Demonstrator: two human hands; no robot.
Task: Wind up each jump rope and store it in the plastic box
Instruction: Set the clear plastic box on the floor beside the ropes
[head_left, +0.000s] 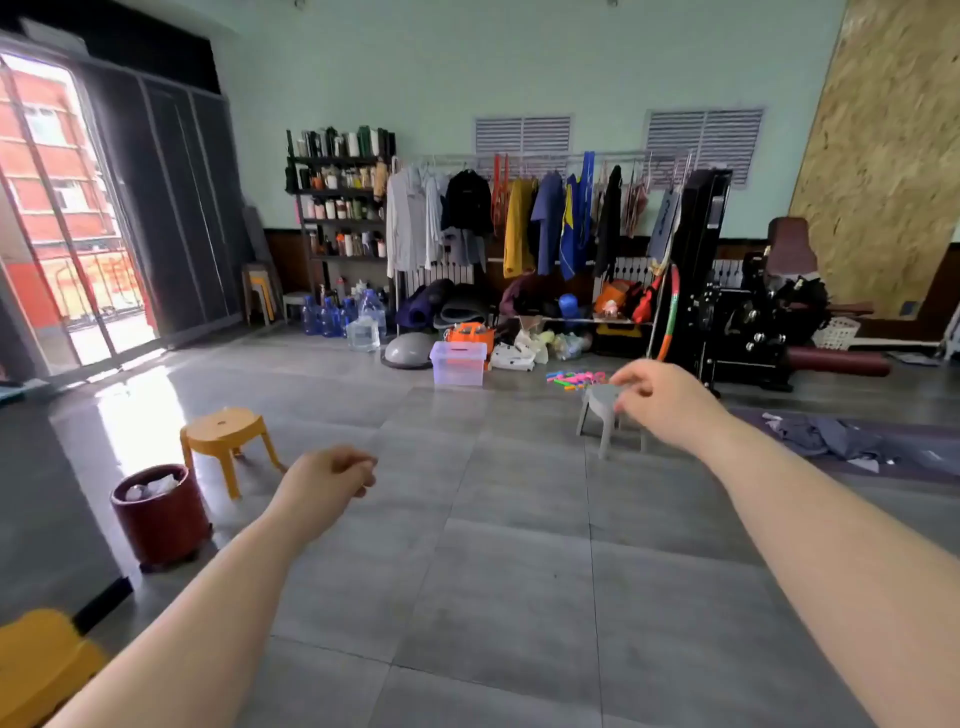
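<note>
A clear plastic box with a pale purple lid stands on the grey floor far ahead, near the clothes rack. To its right, a heap of colourful jump ropes with pink, green and blue handles lies on the floor. Both my arms stretch forward, far from these. My left hand is curled into a loose fist and holds nothing. Raised higher, my right hand also has its fingers curled inward and empty, overlapping a grey stool in the view.
A grey stool stands just before the ropes. An orange stool and a dark red bin are at left. A clothes rack, water bottles, black gym machine and a pile of cloth line the back and right.
</note>
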